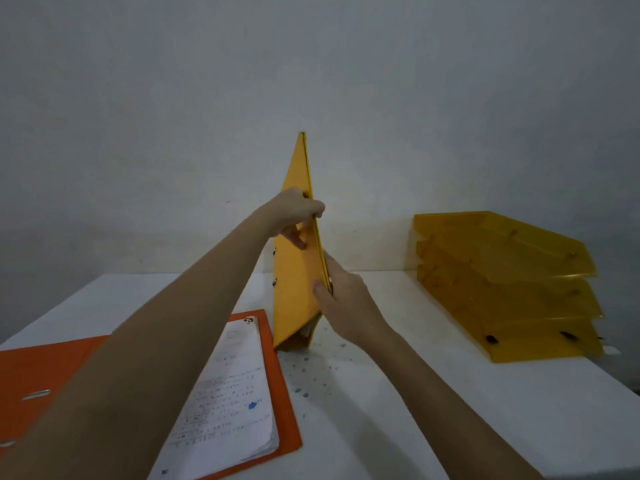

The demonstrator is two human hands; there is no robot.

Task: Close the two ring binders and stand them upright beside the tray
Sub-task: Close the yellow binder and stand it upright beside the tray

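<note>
A yellow ring binder [294,292] stands closed and nearly upright on the white table [398,393], its lower end resting on the surface at the middle. My left hand [298,216] grips its cover edge about halfway up. Lower down, my right hand [343,303] pinches the same edge. An orange ring binder [273,372] lies open and flat at the front left, with a stack of printed white pages [232,403] in it. My left forearm crosses over it. The yellow stacked letter tray [502,289] sits at the right, well apart from the yellow binder.
A plain grey wall rises right behind the table. Dark speckles mark the tabletop between the yellow binder and the front edge. The table's right edge runs just past the tray.
</note>
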